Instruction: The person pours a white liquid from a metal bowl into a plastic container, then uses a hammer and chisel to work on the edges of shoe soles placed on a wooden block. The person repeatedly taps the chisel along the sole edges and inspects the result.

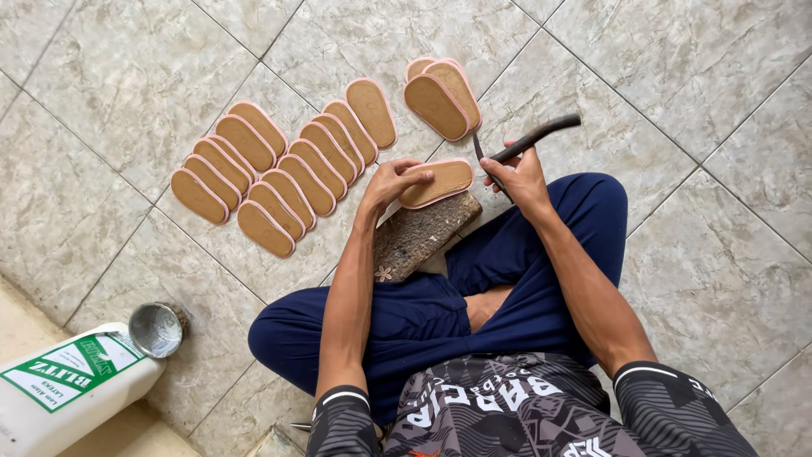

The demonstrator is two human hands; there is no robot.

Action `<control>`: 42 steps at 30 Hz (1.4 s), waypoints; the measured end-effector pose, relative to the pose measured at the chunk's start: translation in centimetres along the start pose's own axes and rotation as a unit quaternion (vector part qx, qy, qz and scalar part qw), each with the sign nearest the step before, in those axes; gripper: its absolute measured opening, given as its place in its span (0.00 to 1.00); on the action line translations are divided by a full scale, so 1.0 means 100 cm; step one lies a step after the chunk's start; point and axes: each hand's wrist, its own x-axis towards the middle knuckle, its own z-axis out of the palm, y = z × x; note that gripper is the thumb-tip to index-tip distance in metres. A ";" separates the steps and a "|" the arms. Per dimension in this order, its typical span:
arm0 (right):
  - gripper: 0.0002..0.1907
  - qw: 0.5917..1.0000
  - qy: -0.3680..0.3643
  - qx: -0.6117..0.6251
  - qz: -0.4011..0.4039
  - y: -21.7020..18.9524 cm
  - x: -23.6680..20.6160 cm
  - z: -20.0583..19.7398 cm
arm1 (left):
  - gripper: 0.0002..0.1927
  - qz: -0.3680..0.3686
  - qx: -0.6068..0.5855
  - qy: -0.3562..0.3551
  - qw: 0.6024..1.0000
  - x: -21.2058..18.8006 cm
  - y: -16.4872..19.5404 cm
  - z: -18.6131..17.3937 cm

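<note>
Left hand (391, 179) presses tan sole (436, 182) flat on wood block (421, 235), frame centre. Right hand (518, 173) grips dark-handled tool (531, 138). Rows of soles (283, 173) laid upper left look finished; small stack (441, 95) above seems left.

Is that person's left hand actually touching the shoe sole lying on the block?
Touching. In the head view the left hand has its fingers laid over the near end of the tan sole, pressing it onto the rough block.
</note>
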 end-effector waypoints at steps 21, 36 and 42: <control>0.28 0.824 -0.219 -0.515 0.086 -0.060 0.051 0.013 | 0.20 0.084 -0.026 -0.027 0.996 -0.008 -0.033 0.040; 0.39 0.739 -0.251 -0.625 0.033 -0.051 0.054 0.020 | 0.18 0.060 -0.031 -0.027 0.997 -0.018 -0.032 0.041; 0.29 0.668 -0.340 -0.644 0.153 -0.073 0.069 0.044 | 0.16 0.054 -0.065 -0.018 0.996 -0.020 -0.030 0.042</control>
